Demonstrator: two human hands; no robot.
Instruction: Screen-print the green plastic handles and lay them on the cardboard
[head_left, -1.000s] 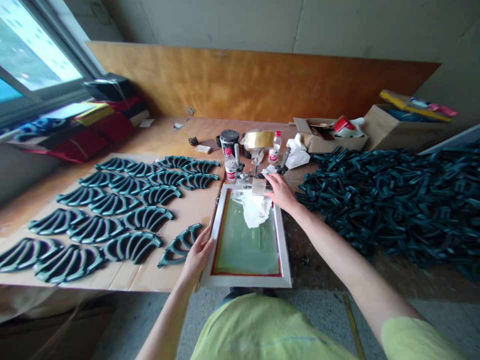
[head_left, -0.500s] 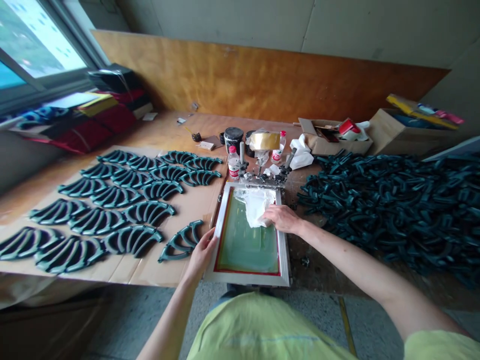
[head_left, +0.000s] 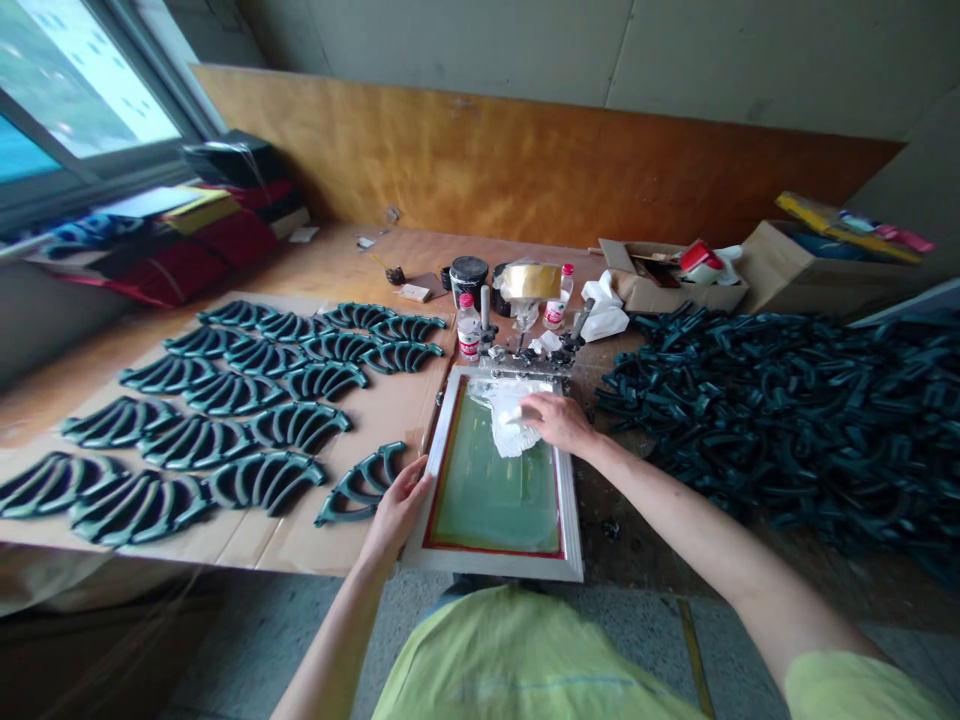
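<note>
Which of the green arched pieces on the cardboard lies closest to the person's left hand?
The lone arched piece right beside the left hand, set apart from the rows.

A wooden tabletop [head_left: 315, 265] carries rows of dark green arched plastic pieces [head_left: 232, 393] laid out on flattened cardboard [head_left: 247, 548], just beside a metal-framed silkscreen [head_left: 495, 565]. A loose heap of matching pieces [head_left: 795, 410] spreads across the right side, while a black-lidded jar [head_left: 469, 280], plastic bottles [head_left: 469, 328] and a cardboard box [head_left: 675, 295] stand toward the back.
</note>
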